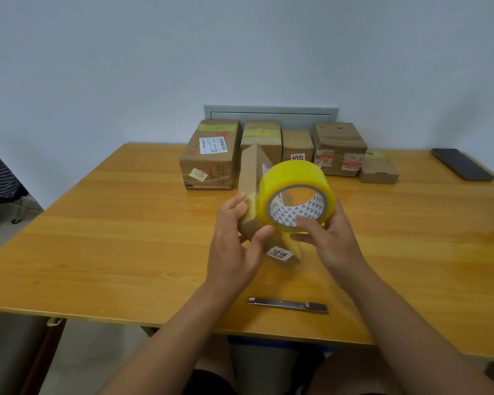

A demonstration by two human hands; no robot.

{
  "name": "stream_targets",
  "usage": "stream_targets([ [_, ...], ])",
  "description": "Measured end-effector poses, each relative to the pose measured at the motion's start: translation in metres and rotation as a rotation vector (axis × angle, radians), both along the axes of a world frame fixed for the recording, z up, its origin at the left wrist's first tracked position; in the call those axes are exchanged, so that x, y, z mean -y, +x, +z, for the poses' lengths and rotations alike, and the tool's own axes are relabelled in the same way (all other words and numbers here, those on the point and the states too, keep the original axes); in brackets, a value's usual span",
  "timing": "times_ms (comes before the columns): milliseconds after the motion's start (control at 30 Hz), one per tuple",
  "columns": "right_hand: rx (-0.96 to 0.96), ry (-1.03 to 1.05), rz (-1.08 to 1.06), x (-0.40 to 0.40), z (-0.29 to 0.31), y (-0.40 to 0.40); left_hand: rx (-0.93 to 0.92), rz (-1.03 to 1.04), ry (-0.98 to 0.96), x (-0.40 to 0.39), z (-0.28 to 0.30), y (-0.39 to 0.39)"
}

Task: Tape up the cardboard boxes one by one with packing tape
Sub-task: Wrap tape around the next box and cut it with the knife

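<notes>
The person is working on a long narrow box [250,178], which is lying near the middle of the wooden surface [97,238] with its near end lifted a little toward them. The left hand [236,243] is gripping that near end, fingers spread over the top and thumb curled under the side, while the right hand [325,238] is clamped on the roll of yellow tape [294,192], thumb hooked inside the core and fingers underneath. The roll is sitting right against the box, and a strip seems to be running from it onto the cardboard by the left fingertips, though the tape is too clear for me to be sure where it starts. So this box is looking only partly done: the strip is going on, and it is not yet cut. The knife [288,305] is lying untouched near the front edge, apart from both hands. Along the back, a row of four boxes [271,149] and one small flat box [378,171] is waiting; several are showing yellowish tape across their tops, which suggests they are finished, but I cannot tell for each one. A dark phone [461,163] is lying off to the right.
</notes>
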State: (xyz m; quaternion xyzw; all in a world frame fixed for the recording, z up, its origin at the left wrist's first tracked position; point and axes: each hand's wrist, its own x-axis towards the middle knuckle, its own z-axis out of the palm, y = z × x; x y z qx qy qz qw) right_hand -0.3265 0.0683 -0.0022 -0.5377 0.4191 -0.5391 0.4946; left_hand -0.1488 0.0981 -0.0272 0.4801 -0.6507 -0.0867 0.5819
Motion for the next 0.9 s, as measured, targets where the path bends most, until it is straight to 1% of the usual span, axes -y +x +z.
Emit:
stream_targets([
  [100,-0.059,-0.007,0.011,0.001,0.002,-0.001,-0.051,-0.016,0.08,0.0,-0.008,-0.001],
  [333,-0.144,-0.012,0.061,0.005,-0.006,0.013,0.126,0.029,0.149,0.001,-0.011,0.018],
  [467,-0.155,0.022,0.107,0.005,-0.017,0.026,0.117,0.066,0.233,-0.005,-0.018,0.026],
  [600,-0.17,0.014,0.143,0.008,-0.019,0.034,0.091,0.089,0.316,-0.009,-0.021,0.035],
  [767,-0.242,-0.015,0.164,0.011,-0.021,0.045,0.096,0.124,0.426,-0.011,-0.025,0.042],
  [900,-0.341,-0.049,0.146,0.012,-0.025,0.048,0.162,0.191,0.476,-0.012,-0.029,0.047],
])
